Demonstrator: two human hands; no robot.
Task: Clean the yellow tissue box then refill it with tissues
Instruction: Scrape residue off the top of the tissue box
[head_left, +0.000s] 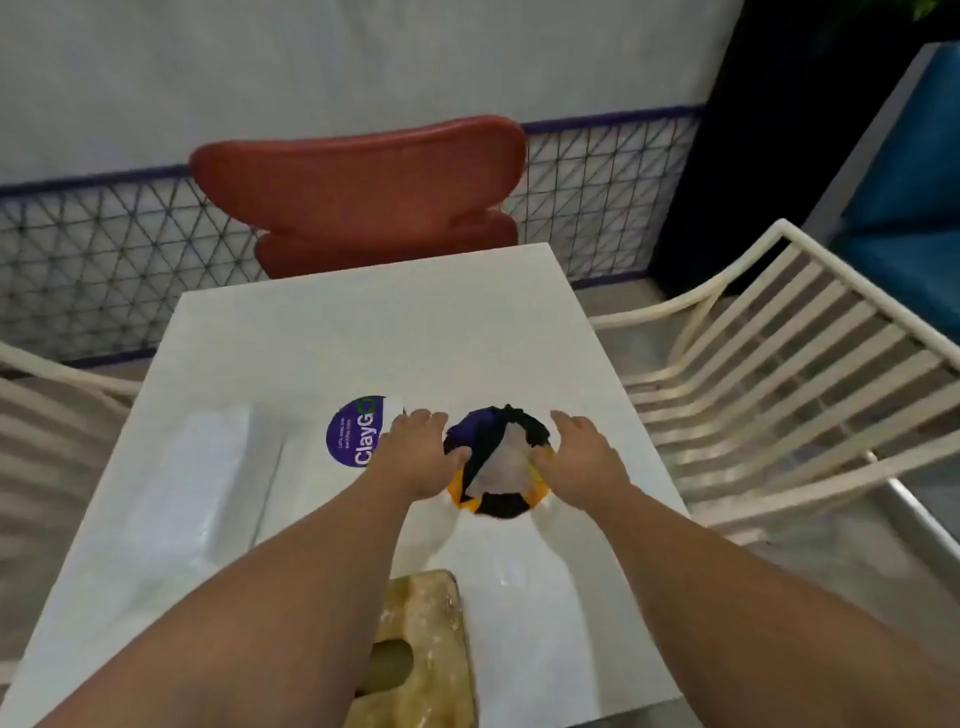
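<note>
Hands around cloth, sticker beside.
</note>
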